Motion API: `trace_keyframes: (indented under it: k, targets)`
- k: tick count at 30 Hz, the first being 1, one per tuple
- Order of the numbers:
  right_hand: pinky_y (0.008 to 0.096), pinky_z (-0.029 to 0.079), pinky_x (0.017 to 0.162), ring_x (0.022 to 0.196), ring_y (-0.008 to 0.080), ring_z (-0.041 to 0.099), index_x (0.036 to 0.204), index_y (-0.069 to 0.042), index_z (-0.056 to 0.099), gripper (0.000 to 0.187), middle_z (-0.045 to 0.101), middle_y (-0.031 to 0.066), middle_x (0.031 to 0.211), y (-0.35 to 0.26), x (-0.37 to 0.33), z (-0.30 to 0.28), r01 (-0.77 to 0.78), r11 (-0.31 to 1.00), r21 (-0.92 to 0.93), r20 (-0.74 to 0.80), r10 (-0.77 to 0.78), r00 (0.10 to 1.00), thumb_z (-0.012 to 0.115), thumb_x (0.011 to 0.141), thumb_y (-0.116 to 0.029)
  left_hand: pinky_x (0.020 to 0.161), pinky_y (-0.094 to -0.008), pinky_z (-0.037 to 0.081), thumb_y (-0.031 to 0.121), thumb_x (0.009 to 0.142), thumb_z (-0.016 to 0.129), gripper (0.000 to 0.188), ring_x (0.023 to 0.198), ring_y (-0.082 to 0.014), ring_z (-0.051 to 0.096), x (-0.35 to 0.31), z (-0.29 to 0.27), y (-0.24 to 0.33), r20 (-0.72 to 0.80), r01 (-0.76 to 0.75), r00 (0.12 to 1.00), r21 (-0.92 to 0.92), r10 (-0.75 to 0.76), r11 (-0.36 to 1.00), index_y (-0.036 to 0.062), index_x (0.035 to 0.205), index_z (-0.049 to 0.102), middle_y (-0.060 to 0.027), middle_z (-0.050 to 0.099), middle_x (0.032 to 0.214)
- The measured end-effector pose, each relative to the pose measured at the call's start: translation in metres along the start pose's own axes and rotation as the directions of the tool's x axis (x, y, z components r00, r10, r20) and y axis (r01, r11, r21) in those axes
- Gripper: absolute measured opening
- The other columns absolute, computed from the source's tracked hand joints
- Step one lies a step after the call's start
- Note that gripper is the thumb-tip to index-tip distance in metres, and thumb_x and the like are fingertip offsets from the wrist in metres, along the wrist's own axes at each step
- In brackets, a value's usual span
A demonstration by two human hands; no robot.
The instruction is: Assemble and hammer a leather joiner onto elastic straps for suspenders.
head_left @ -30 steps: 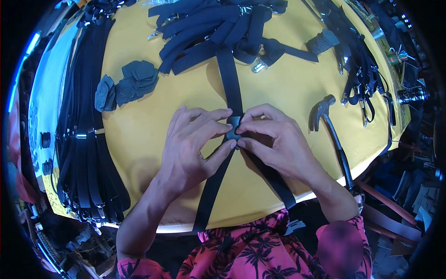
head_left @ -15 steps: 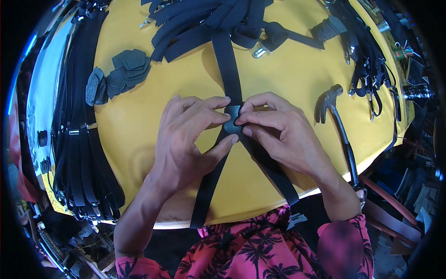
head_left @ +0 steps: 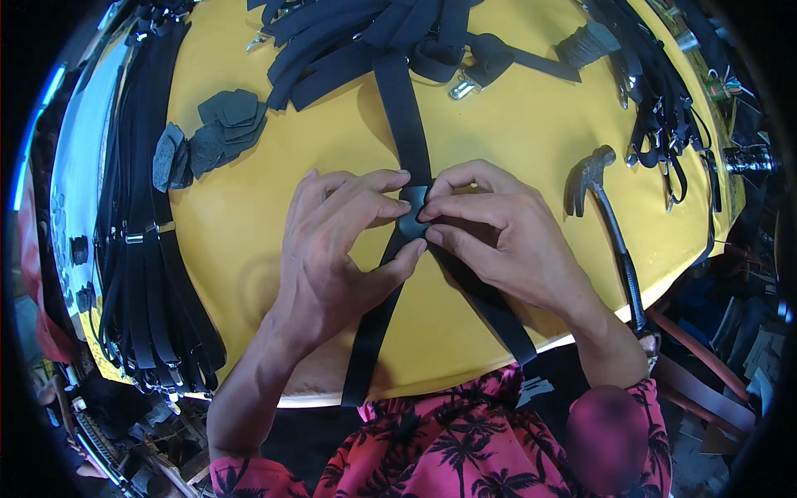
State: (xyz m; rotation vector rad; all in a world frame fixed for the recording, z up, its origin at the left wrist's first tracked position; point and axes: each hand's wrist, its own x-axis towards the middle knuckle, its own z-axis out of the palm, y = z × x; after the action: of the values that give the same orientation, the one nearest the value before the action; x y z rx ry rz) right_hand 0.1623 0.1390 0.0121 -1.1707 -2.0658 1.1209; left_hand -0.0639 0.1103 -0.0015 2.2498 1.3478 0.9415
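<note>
A small dark leather patch (head_left: 413, 217) lies over the spot where black elastic suspender straps (head_left: 403, 116) meet in a Y. One strap runs away from me; two spread toward the table's near edge. My left hand (head_left: 336, 236) holds the patch down at its left side, index and middle fingertips above and thumb at its lower corner. From the other side, my right hand (head_left: 498, 228) pinches the patch's right edge between thumb and fingers. Those fingertips partly cover the patch, so its right edge is mostly hidden.
A claw hammer (head_left: 610, 224) lies to my right on the yellow tabletop (head_left: 241, 274). Dark leather patches (head_left: 228, 124) are piled at left, with another stack (head_left: 586, 46) at far right. Bundled suspenders (head_left: 149, 249) line the left edge; more straps and a metal clip (head_left: 465, 85) sit at the back.
My right fingers have shifted very slightly along the patch's right edge. The left hand keeps its place, and the whole view has moved a little.
</note>
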Motion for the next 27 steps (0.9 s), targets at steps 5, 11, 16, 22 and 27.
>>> trace_keyframes:
  k: [5, 11, 16, 22, 27]
  targets:
    - [0.0406, 0.057, 0.086, 0.096, 0.0295, 0.072, 0.105, -0.005, 0.079, 0.017, 0.070, 0.0068, 0.112, 0.000, -0.001, 0.001, -0.007, 1.000, 0.026, -0.015, 0.007, 1.000, 0.074, 0.092, -0.015, 0.098, -0.0421, 0.049, 0.007, 0.069, 0.093, 0.039, 0.108, -0.0283, 0.066, 0.000, 0.002, 0.004, 0.004, 0.046, 0.999, 0.005, -0.046, 0.999, 0.0067, 0.102, 0.071, -0.0091, 0.075, 0.127]
    - [0.0411, 0.057, 0.087, 0.096, 0.0290, 0.073, 0.105, -0.007, 0.079, 0.017, 0.070, 0.0069, 0.113, 0.001, -0.004, 0.006, -0.018, 1.000, 0.023, -0.039, 0.019, 0.999, 0.075, 0.091, -0.016, 0.100, -0.0426, 0.049, 0.008, 0.073, 0.092, 0.039, 0.109, -0.0293, 0.066, -0.004, -0.002, 0.002, 0.033, 0.031, 0.999, 0.021, -0.032, 0.999, 0.0070, 0.107, 0.073, -0.0083, 0.074, 0.130]
    - [0.0418, 0.057, 0.085, 0.096, 0.0286, 0.073, 0.104, -0.007, 0.079, 0.018, 0.070, 0.0056, 0.113, -0.006, -0.003, 0.003, -0.014, 0.999, -0.033, -0.061, 0.012, 0.998, 0.076, 0.091, -0.019, 0.105, -0.0444, 0.048, 0.007, 0.078, 0.088, 0.036, 0.115, -0.0312, 0.065, -0.008, -0.007, 0.003, 0.068, 0.021, 0.997, 0.052, -0.024, 0.998, 0.0049, 0.112, 0.077, -0.0095, 0.073, 0.133]
    - [0.0325, 0.052, 0.066, 0.069, 0.0153, 0.067, 0.106, -0.006, 0.080, 0.023, 0.070, 0.0038, 0.112, -0.015, 0.006, -0.006, -0.056, 0.983, -0.172, 0.034, 0.063, 0.997, 0.084, 0.087, -0.019, 0.108, -0.0467, 0.047, 0.005, 0.082, 0.083, 0.032, 0.120, -0.0327, 0.065, -0.012, -0.008, 0.002, 0.084, 0.017, 0.996, 0.052, -0.021, 0.999, 0.0031, 0.114, 0.081, -0.0107, 0.073, 0.134]
    - [0.0397, 0.055, 0.075, 0.073, 0.0242, 0.070, 0.098, -0.007, 0.078, 0.022, 0.070, 0.0050, 0.113, -0.016, 0.013, -0.011, 0.030, 0.947, -0.321, 0.102, 0.003, 0.995, 0.083, 0.084, -0.023, 0.108, -0.0463, 0.047, 0.005, 0.084, 0.081, 0.030, 0.120, -0.0330, 0.065, -0.008, -0.008, 0.004, 0.098, 0.011, 0.995, 0.052, -0.016, 0.999, 0.0023, 0.114, 0.081, -0.0114, 0.073, 0.134]
